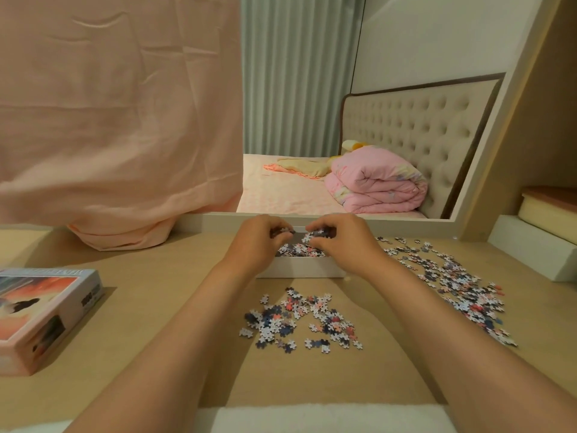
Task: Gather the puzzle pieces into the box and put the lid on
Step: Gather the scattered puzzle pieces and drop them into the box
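A white box (pixel 301 268) stands open at the far middle of the table, with several puzzle pieces (pixel 296 250) inside. Both hands hover over it. My left hand (pixel 254 242) holds a bunch of pieces in curled fingers, and my right hand (pixel 340 239) grips another bunch just beside it. A loose heap of puzzle pieces (pixel 304 318) lies on the table in front of the box. A longer spread of pieces (pixel 452 282) runs along the right side. The lid (pixel 40 317), printed with a sunset picture, lies at the left edge.
A peach cloth (pixel 118 120) hangs down at the back left onto the table (pixel 156 307). A mirror frame (pixel 343 220) runs right behind the box. White foam blocks (pixel 537 248) sit at the right. A white cushion edge (pixel 312 417) lies along the near side.
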A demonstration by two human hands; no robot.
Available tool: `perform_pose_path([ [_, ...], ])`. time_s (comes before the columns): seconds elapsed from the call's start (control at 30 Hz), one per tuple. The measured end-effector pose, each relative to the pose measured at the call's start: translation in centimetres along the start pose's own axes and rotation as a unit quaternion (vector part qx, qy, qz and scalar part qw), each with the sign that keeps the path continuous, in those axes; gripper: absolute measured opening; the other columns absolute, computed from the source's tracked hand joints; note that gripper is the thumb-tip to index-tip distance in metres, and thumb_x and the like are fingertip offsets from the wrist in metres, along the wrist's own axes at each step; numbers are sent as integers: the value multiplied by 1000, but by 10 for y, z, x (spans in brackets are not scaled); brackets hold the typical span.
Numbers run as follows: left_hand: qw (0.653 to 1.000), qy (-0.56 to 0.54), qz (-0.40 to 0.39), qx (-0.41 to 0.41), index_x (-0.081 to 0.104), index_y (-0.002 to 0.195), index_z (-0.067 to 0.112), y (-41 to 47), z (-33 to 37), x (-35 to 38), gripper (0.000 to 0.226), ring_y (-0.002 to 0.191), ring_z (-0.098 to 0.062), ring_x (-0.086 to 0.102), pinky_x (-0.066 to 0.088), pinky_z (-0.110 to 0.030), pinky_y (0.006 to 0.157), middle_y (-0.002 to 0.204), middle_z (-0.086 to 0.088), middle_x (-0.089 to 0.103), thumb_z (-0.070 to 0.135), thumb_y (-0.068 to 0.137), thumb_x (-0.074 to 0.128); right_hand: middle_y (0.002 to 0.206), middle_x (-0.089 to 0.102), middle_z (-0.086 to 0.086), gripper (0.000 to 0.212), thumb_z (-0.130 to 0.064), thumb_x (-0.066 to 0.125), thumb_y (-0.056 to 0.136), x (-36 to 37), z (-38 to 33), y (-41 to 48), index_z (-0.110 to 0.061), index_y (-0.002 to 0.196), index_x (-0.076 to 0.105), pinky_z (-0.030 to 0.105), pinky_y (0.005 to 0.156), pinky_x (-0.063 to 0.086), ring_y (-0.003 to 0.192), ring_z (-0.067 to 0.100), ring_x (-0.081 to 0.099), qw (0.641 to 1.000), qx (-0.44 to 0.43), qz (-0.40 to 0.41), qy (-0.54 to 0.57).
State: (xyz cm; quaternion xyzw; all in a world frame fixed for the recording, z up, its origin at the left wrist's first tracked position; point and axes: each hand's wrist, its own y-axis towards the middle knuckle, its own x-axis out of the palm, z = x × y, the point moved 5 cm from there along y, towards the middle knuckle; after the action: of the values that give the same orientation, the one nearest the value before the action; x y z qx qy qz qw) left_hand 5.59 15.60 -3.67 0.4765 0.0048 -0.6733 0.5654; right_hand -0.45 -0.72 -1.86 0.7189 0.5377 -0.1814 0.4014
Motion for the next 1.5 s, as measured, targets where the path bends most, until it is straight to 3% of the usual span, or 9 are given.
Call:
perform_pose_path([
  [0.23, 983, 160, -91, 9, 62, 128, 30, -5, -31, 26, 36, 116, -25, 49, 34, -39, 94, 125, 1, 61, 40, 102, 39, 128, 67, -1, 35, -29, 67, 93, 40, 14, 22, -23, 128, 67, 28, 98, 45, 115, 16, 62, 990, 7, -105, -98],
  [0.6, 982, 140, -125, 9, 46, 142, 29, -15, -23, 30, 43, 133, -18, 33, 22, -37, 111, 142, 2, 48, 31, 100, 35, 100, 75, -2, 21, -16, 74, 88, 23, 24, 10, -20, 108, 77, 20, 81, 46, 84, 6, 60, 997, 10, 2, -77],
  [0.7, 980, 146, -133, 33, 47, 142, 31, -23, -16, 27, 46, 135, -15, 32, 21, -34, 112, 144, 5, 46, 39, 97, 42, 110, 73, -6, 21, -26, 63, 96, 22, 21, 2, -24, 112, 75, 21, 81, 43, 91, 7, 61, 995, 0, -30, -97],
  [0.83, 978, 137, -153, 33, 42, 146, 31, -39, -10, 25, 57, 136, -13, 32, 24, -32, 114, 150, 6, 43, 54, 95, 44, 133, 63, -9, 33, -35, 58, 97, 25, 17, -21, -27, 128, 66, 33, 106, 43, 122, 12, 57, 985, -10, -110, -131],
  [0.9, 976, 135, -166, 26, 40, 147, 32, -45, -7, 23, 57, 138, -13, 31, 23, -34, 116, 151, 6, 41, 55, 95, 44, 134, 63, -8, 38, -37, 58, 97, 24, 16, -31, -29, 134, 62, 33, 107, 43, 120, 12, 59, 983, -2, -123, -137],
  [1.13, 979, 148, -128, 50, 45, 144, 31, -63, 8, -1, 51, 138, -14, 32, 26, -34, 114, 149, 7, 41, 47, 95, 48, 142, 54, -9, 41, -33, 57, 97, 11, -5, -56, -30, 138, 58, 34, 112, 37, 131, 13, 47, 978, -85, -92, -165],
  [1.23, 982, 152, -58, 100, 58, 121, 30, -75, 21, -18, 29, 114, -10, 47, 40, -27, 91, 121, 11, 52, 36, 93, 53, 129, 59, -9, 34, -34, 55, 97, 14, -19, -71, -34, 130, 62, 36, 102, 47, 118, 10, 54, 978, -102, -110, -146],
  [1.33, 979, 159, -94, 89, 57, 113, 32, -93, 25, -19, 24, 105, -8, 50, 39, -22, 78, 111, 15, 51, 44, 94, 51, 129, 59, -10, 37, -39, 55, 96, 30, -21, -84, -36, 132, 60, 38, 102, 46, 119, 9, 53, 968, -104, -178, -141],
  [1.5, 951, 143, -275, -19, 24, 152, 31, -120, 6, 5, 79, 143, -6, 16, 20, -30, 118, 155, 12, 23, 71, 87, 43, 160, 32, -11, 56, -41, 51, 99, 45, -9, -91, -33, 152, 36, 31, 120, 24, 146, 11, 29, 951, -96, -243, -162],
])
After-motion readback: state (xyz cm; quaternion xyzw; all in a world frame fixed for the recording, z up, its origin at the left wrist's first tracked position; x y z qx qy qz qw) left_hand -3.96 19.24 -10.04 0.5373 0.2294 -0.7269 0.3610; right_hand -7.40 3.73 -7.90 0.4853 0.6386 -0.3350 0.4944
